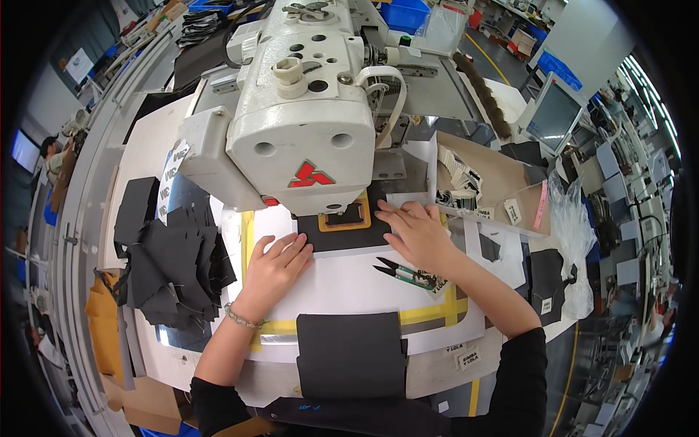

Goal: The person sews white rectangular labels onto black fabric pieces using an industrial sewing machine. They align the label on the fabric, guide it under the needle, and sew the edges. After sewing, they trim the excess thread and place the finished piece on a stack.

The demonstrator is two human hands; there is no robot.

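Observation:
Under the head of a large white sewing machine [302, 138] lies a black fabric panel [320, 242]. A yellow-orange clamp frame [357, 223] rests on it below the needle area. My left hand [275, 271] lies flat, fingertips on the panel's left edge. On the panel's right side rests my right hand [419, 234], fingers stretched and slightly spread. Neither hand grips anything. Below the right hand, green-handled thread snips [397, 271] with dark blades lie on the white sheet [335, 288], beside a few small labels.
Stacked black fabric pieces [171, 269] stand at the left. A cardboard box [528, 189] of white labels is at the right, with a clear plastic bag [571, 247] beyond it. Another black piece [352, 357] lies at the near edge. A monitor [555, 113] stands far right.

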